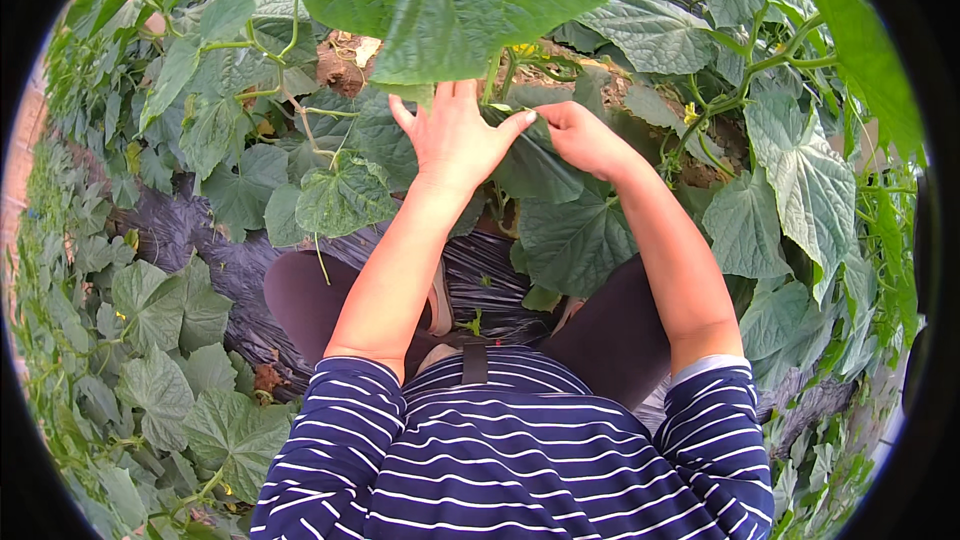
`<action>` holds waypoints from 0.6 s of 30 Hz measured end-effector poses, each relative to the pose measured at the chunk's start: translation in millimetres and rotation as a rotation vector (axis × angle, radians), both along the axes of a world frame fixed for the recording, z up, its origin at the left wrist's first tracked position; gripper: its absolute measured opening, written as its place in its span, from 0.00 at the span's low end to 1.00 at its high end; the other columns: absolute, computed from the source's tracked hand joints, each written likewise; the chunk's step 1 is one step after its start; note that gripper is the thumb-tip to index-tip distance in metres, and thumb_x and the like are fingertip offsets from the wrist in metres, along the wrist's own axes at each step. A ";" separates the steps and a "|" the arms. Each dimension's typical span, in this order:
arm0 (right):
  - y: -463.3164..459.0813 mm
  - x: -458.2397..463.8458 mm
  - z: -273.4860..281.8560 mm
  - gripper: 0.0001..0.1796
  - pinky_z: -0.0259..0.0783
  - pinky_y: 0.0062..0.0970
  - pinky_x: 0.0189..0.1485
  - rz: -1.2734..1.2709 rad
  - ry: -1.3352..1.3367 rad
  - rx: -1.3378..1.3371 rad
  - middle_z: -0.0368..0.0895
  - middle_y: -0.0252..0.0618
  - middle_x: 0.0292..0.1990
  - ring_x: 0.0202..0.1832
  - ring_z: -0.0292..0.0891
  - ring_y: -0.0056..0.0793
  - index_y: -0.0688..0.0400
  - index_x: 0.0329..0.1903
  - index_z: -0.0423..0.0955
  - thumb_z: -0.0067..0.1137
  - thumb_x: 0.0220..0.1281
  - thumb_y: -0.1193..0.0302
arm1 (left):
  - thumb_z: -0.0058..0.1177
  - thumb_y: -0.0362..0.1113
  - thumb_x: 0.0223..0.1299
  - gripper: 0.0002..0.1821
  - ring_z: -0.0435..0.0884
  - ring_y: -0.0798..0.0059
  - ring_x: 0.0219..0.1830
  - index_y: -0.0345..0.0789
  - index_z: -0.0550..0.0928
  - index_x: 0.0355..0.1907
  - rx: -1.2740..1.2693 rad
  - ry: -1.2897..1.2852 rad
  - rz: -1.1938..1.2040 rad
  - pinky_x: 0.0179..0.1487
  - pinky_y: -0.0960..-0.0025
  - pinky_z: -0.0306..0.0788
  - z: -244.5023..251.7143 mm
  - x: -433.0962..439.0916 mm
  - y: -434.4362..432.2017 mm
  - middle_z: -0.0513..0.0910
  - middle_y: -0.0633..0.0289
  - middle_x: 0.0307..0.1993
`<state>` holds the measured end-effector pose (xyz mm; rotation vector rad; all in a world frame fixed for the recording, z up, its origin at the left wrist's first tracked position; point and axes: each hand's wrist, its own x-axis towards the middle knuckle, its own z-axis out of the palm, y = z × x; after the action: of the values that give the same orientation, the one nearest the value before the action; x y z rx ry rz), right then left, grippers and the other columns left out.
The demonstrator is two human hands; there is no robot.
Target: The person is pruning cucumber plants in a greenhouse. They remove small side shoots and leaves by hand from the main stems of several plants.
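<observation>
My left hand reaches in among cucumber vines, back of the hand up and fingers spread. A large cucumber leaf hides its fingertips. Its thumb points right and meets the fingertips of my right hand. Those right fingers are curled in at the edge of a darker cucumber leaf, which hangs below both hands. I cannot tell what lies between the fingers of either hand. A green stem rises just beyond them, near a yellow flower.
Black plastic mulch film covers the ground around my crouched legs. Leafy vines stand close on both sides, with a thick vine at the right. Bare soil shows through the leaves ahead.
</observation>
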<state>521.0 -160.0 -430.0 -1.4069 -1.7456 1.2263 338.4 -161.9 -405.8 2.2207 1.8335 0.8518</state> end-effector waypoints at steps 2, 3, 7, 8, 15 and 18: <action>5.9 -5.6 -5.1 0.08 0.66 0.32 0.32 0.069 -0.015 0.140 0.74 0.46 0.21 0.25 0.66 0.26 0.68 0.33 0.74 0.49 0.58 0.75 | 0.65 0.56 0.42 0.32 0.65 0.60 0.65 0.36 0.77 0.46 0.010 0.022 0.015 0.69 0.37 0.43 -3.3 -9.1 6.2 0.76 0.56 0.53; 7.7 -7.0 -6.5 0.08 0.67 0.34 0.32 0.043 -0.066 0.154 0.75 0.47 0.22 0.24 0.69 0.29 0.67 0.33 0.76 0.51 0.58 0.74 | 0.66 0.52 0.43 0.29 0.64 0.59 0.66 0.37 0.77 0.46 -0.017 0.034 0.039 0.69 0.37 0.41 -5.9 -14.8 8.3 0.75 0.56 0.54; 9.4 -4.1 -5.6 0.10 0.71 0.36 0.36 0.025 -0.167 0.198 0.79 0.50 0.25 0.28 0.76 0.41 0.66 0.34 0.79 0.59 0.54 0.71 | 0.62 0.41 0.44 0.23 0.53 0.59 0.72 0.41 0.77 0.46 0.167 0.084 0.054 0.70 0.36 0.37 -16.2 -43.5 15.9 0.69 0.62 0.62; 10.8 -1.8 -4.4 0.11 0.72 0.36 0.37 0.001 -0.202 0.239 0.80 0.51 0.26 0.29 0.78 0.43 0.66 0.35 0.79 0.60 0.53 0.70 | 0.61 0.40 0.43 0.23 0.52 0.58 0.73 0.40 0.76 0.47 0.173 0.101 0.026 0.70 0.36 0.36 -17.5 -51.3 18.1 0.68 0.62 0.62; 46.7 11.5 -6.0 0.33 0.73 0.31 0.49 -0.263 -0.214 0.487 0.72 0.43 0.58 0.53 0.74 0.33 0.55 0.62 0.68 0.66 0.51 0.74 | 0.59 0.34 0.40 0.22 0.56 0.55 0.71 0.40 0.77 0.45 0.206 0.085 -0.177 0.70 0.51 0.45 -13.3 -92.3 37.4 0.69 0.61 0.62; 63.5 2.9 -15.3 0.47 0.66 0.37 0.62 -0.136 -0.058 0.550 0.46 0.38 0.74 0.72 0.51 0.37 0.44 0.72 0.53 0.67 0.50 0.73 | 0.57 0.33 0.39 0.21 0.57 0.55 0.70 0.39 0.78 0.43 0.149 0.025 -0.209 0.70 0.52 0.46 -11.7 -90.4 40.8 0.71 0.61 0.61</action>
<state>523.9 -96.5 -445.3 -1.2079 -1.8079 0.5711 248.0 -121.2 -417.5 2.4694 1.5579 0.9512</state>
